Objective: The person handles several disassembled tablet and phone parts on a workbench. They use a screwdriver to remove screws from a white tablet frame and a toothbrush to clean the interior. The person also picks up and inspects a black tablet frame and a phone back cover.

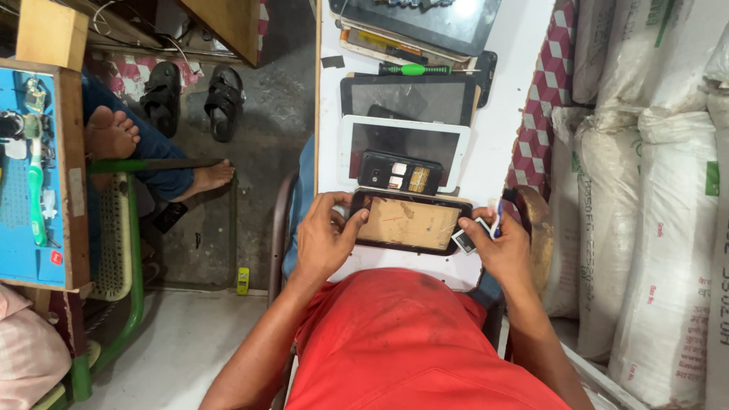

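An opened phone (411, 222) with a tan inner plate and a dark frame lies flat at the near edge of the white table (507, 99). My left hand (325, 237) grips its left end, thumb over the frame. My right hand (497, 244) touches the phone's right end and pinches a small dark chip-like part (464, 240) and a thin tool (497, 220). Just beyond the phone lies another black phone (400, 173) with its back off.
White-framed tablet (403, 141), black tablet (408, 99) and a green-handled screwdriver (415, 69) lie farther up the table. White sacks (653, 212) stack at the right. At the left, another person's bare feet (111, 134), sandals (191, 97) and a blue workbench (30, 175).
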